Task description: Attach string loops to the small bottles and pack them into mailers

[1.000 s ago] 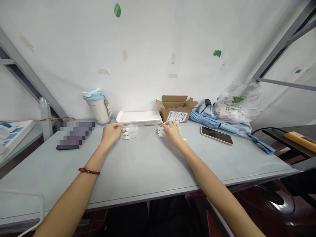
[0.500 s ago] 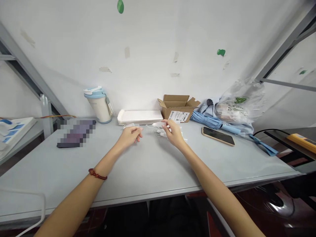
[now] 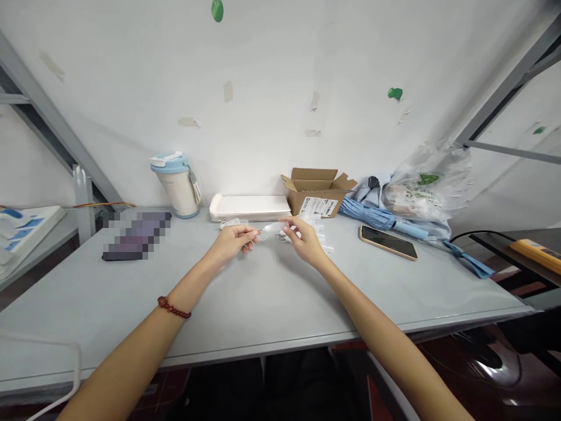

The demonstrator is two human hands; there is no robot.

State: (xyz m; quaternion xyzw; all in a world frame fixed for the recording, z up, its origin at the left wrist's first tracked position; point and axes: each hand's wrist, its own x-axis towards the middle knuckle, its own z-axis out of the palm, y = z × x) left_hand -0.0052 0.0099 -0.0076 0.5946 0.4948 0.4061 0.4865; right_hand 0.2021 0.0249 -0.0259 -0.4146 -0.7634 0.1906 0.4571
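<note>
In the head view, we pinch a small white packet (image 3: pixel 274 227) above the bench (image 3: pixel 263 298), left hand (image 3: pixel 235 241) closed on its string end, right hand (image 3: pixel 305 240) on the other, probably to keep it level. Similar packets (image 3: pixel 233 223) lie by each hand. Behind the grey bench stands a tape-marked white wall (image 3: pixel 263 52).

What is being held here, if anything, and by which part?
A small white stringed piece: the right hand holds its right end, while the left hand apparently pinches its thin left end.
</note>
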